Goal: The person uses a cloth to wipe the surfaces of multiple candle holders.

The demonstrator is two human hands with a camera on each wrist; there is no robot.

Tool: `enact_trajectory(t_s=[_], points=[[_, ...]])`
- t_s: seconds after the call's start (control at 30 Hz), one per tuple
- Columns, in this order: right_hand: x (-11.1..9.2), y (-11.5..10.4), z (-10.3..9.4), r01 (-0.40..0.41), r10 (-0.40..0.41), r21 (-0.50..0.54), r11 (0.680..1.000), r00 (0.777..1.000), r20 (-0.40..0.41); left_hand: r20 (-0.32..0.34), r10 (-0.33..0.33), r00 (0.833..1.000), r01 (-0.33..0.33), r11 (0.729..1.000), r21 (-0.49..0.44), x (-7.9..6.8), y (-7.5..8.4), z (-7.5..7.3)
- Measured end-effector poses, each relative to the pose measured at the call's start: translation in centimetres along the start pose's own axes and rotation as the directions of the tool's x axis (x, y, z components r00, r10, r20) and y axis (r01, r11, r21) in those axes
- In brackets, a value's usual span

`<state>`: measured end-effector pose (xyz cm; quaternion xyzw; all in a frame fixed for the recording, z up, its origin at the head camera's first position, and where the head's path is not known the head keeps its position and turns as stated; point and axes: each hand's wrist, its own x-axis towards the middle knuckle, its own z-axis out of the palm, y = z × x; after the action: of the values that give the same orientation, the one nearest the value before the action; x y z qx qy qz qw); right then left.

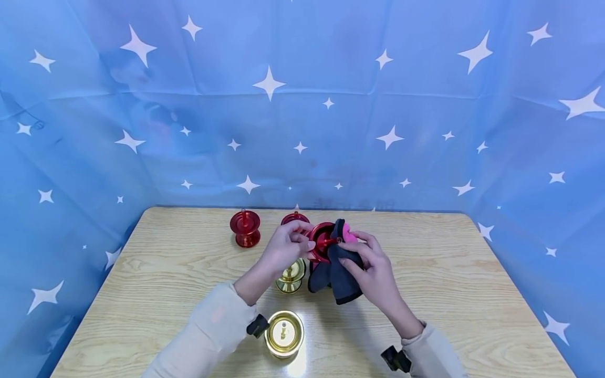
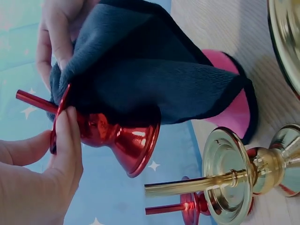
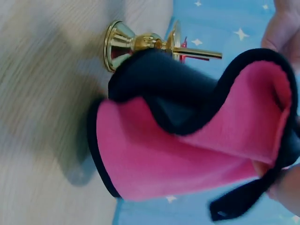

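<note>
Honestly, with the red candle holder [image 2: 98, 131] held up over the desk [image 1: 439, 273], left hand [image 1: 285, 247] fingers pinching its dish rim and right hand [image 1: 373, 262] fingers gripping the dark-and-pink cloth [image 1: 345, 275] against it, I'd keep that rim pinch firm and rub in small turns, since that shiny finish looks slippery. Mind the dangling folds, though: a gold holder [image 1: 290, 274] stands just beside them, another gold one [image 1: 284, 333] sits nearer the person, and two more red ones [image 1: 246, 226] stand farther back.
</note>
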<state>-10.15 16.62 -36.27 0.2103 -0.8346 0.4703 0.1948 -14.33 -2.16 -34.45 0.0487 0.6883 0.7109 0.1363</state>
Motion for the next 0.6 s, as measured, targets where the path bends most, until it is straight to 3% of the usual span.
enact_trajectory(t_s=[0.13, 0.37, 0.47, 0.6], points=[[0.5, 0.7, -0.4, 0.088, -0.089, -0.060, 0.994, 0.996, -0.002, 0.043, 0.017, 0.999, -0.020, 0.998, 0.062, 0.0, 0.1, -0.2], [1.7, 1.0, -0.9, 0.252, -0.244, -0.111, 0.961, 0.967, 0.076, 0.192, 0.031, 0.981, -0.065, 0.982, 0.175, 0.0, 0.4, -0.3], [1.9, 0.8, -1.0, 0.252, -0.242, -0.124, 0.960, 0.966, 0.091, 0.176, 0.028, 0.984, -0.059, 0.983, 0.175, 0.0, 0.5, -0.3], [1.7, 0.6, -0.8, 0.189, -0.182, -0.150, 0.971, 0.981, 0.061, 0.103, 0.012, 0.995, -0.026, 0.990, 0.139, -0.1, 0.7, -0.4]])
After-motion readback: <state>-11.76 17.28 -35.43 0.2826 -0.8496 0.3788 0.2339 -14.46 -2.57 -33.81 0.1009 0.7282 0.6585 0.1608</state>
